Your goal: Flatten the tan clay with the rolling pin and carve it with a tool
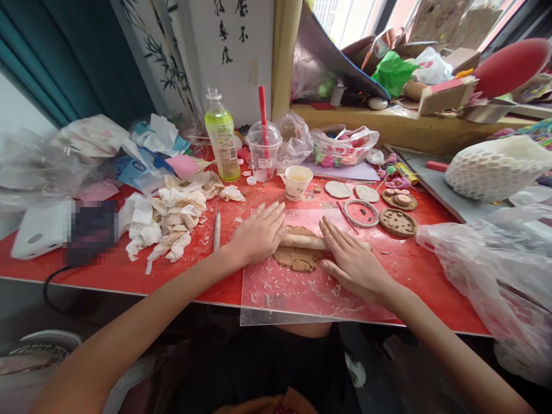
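Note:
A pale rolling pin (303, 241) lies across a flattened piece of brown clay (298, 261) with a cracked edge. My left hand (257, 233) rests flat over the pin's left end, fingers stretched out. Over the right end lies my right hand (351, 256), its fingers also straight and its palm on the pin. Under the clay is a clear plastic sheet (276, 310) strewn with crumbs. Beyond my right hand sit a metal ring (374, 222) and a round brown clay disc with dark spots (398, 223). Two pale clay pieces (338, 189) lie farther back.
A paper cup (297, 183) holding liquid stands behind the pin. Farther left are a lidded plastic cup with a straw (264, 152), a green drink bottle (222, 138), crumpled tissues (166, 215) and a thin pen-like tool (217, 229). Plastic bags (483, 253) cover the table's right side.

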The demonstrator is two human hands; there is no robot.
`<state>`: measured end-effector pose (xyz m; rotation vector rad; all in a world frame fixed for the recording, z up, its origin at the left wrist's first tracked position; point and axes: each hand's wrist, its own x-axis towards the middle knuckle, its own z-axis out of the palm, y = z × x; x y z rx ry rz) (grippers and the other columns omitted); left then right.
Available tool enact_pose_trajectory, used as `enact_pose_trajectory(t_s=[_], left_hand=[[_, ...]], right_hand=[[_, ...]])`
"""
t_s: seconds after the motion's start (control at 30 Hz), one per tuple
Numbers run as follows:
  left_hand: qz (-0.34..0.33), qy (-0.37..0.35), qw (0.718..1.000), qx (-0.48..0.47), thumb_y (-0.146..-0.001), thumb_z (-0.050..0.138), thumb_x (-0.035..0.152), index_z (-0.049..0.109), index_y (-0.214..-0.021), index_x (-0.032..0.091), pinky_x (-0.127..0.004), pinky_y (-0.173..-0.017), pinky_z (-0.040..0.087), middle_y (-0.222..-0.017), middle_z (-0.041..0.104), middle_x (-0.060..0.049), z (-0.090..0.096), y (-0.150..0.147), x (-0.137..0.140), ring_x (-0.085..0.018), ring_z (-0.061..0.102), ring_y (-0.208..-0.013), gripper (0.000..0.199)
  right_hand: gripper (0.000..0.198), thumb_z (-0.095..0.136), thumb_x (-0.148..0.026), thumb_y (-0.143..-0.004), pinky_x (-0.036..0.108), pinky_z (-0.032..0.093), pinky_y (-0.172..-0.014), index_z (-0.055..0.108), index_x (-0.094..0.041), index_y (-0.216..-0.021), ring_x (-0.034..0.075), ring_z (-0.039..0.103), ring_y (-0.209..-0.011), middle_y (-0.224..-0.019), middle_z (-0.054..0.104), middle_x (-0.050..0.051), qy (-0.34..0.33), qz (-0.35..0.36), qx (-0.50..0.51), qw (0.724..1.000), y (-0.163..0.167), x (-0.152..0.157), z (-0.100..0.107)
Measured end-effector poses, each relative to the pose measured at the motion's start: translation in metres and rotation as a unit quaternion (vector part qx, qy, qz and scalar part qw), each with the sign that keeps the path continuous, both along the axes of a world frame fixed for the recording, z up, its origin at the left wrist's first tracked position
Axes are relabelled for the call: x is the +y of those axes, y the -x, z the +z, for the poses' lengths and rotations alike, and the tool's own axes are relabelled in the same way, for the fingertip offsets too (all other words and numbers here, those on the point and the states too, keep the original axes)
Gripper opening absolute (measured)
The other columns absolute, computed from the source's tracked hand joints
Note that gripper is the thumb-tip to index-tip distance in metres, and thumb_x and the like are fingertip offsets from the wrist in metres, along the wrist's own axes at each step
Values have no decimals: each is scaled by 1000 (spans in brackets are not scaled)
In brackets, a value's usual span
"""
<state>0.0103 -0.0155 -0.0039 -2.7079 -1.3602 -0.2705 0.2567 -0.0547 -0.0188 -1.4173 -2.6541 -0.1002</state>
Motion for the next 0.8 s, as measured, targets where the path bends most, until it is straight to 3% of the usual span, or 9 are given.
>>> enact_pose_trajectory(t_s=[0.17, 0.27, 0.43, 0.6, 0.7, 0.8], left_hand=[[-53, 62, 997, -18, -98, 24, 35, 38, -139, 10, -35, -113, 26, -147, 36, -9, 5, 15, -63, -18, 29, -138, 50], [-73, 86, 994, -14, -98, 22, 36, 37, -139, 11, -34, -113, 27, -148, 34, -8, 5, 20, -73, -17, 28, -138, 50], [-14, 21, 1000, 0, -97, 20, 44, 32, -141, 4, -43, -113, 23, -147, 34, -15, -1, 13, -27, -24, 28, -138, 60], [-32, -66, 997, 23, -97, 23, 33, 28, -143, 5, -42, -116, 13, -150, 29, -13, 4, 9, 30, -22, 22, -141, 54], [-30, -87, 996, 14, -96, 24, 29, 25, -144, 5, -41, -117, 10, -151, 26, -13, 5, 9, 39, -21, 18, -142, 53], [-28, -56, 998, 9, -97, 22, 32, 27, -143, 6, -41, -116, 13, -150, 28, -13, 1, 10, 23, -21, 19, -141, 53]], right_hand=[[75, 22, -56, -92, 44, 30, -111, -9, -17, -148, 24, 12, -142, -154, 13, 9, 25, 85, 1, 996, -15, -65, 11], [71, 21, -53, -93, 43, 30, -112, -10, -19, -148, 22, 15, -141, -153, 16, 7, 46, 104, -1, 994, -17, -72, 18], [76, 22, -54, -93, 47, 20, -115, -14, -14, -146, 23, 5, -142, -154, 8, 12, -11, 47, 3, 999, -4, -13, 5], [71, 15, -53, -93, 49, 15, -115, -8, -14, -148, 23, 3, -142, -154, 3, 12, -16, -25, 7, 1000, 13, 53, -3], [72, 14, -55, -93, 49, 14, -115, -2, -11, -148, 24, 4, -142, -154, 5, 13, -14, -52, 2, 999, 17, 59, 1], [72, 16, -53, -93, 46, 16, -115, 3, -9, -148, 23, 7, -143, -154, 9, 15, -5, -43, -4, 999, 13, 36, 1]])
